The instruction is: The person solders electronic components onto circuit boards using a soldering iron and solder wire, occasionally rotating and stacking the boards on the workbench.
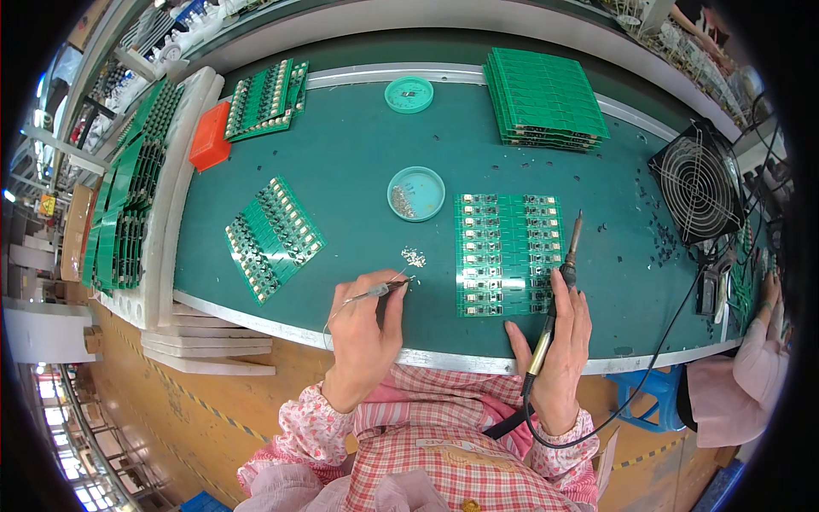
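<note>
Checked red-and-white apron (pixel 388 461) closest to lens, 6 o'clock; pale patch with small print on it, too blurred to read.

Left hand (pixel 363 334), 7 o'clock: thumb and index nearly closed, pinching a slim metal tool (pixel 370 293), exact type unclear; fine wire runs along it. Fingertips just below a loose heap of tiny pale pieces (pixel 414 258) near centre; can't tell if they touch the mat.

Right hand (pixel 559 352), 4 o'clock: fingers wrapped pen-style round a soldering iron (pixel 542 343), gold-and-dark barrel, tapered tip toward 1 o'clock, off the board's right edge. Contact between hand and board can't be told.

Green circuit board (pixel 512 243), 3 o'clock, flat, rectangular, 2 columns of black-and-white components. Second board (pixel 275 241), 9 o'clock, lying askew.

Round turquoise plastic dish (pixel 416 194) at 12 o'clock, small silvery bits inside; another dish (pixel 409 95) farther out, same direction. Neat stack of green boards (pixel 546 98), 1 o'clock. Orange-red box (pixel 211 136), smooth, 10 o'clock. Black fan (pixel 698 183), round wire grille, between 2 and 3 o'clock. Work mat (pixel 358 171) dark green, matte.
</note>
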Motion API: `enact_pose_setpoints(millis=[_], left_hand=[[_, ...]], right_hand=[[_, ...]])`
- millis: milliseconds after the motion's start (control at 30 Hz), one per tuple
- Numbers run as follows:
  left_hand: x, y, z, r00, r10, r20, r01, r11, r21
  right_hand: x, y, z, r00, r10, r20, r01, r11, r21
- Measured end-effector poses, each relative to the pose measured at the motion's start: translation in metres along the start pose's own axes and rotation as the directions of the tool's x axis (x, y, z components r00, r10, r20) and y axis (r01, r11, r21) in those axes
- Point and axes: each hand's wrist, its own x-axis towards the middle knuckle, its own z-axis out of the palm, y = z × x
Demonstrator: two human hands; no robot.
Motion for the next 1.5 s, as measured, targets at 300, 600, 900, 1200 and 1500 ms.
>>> enact_pose_setpoints(millis=[300, 600, 900, 1200, 1500], left_hand=[[0.0, 0.024, 0.009, 0.993, 0.021, 0.114, 0.006, 0.973, -0.232], [-0.006, 0.029, 0.022, 0.978, 0.081, 0.19, -0.026, 0.962, -0.272], [-0.004, 0.028, 0.026, 0.978, 0.079, 0.192, -0.031, 0.969, -0.245], [-0.001, 0.032, 0.027, 0.971, 0.18, 0.157, -0.152, 0.973, -0.175], [0.0, 0.038, 0.026, 0.974, 0.158, 0.16, -0.134, 0.98, -0.147]], right_hand=[[0.006, 0.001, -0.003, 1.0, 0.017, -0.001, -0.017, 1.0, 0.013], [0.021, 0.006, 0.002, 0.999, 0.005, 0.053, -0.009, 0.997, 0.076], [0.01, 0.008, 0.002, 0.988, 0.061, -0.142, -0.034, 0.982, 0.183], [0.011, 0.01, 0.002, 0.986, 0.075, -0.15, -0.029, 0.957, 0.288], [0.012, 0.011, 0.0, 0.973, 0.016, -0.232, 0.056, 0.952, 0.302]])
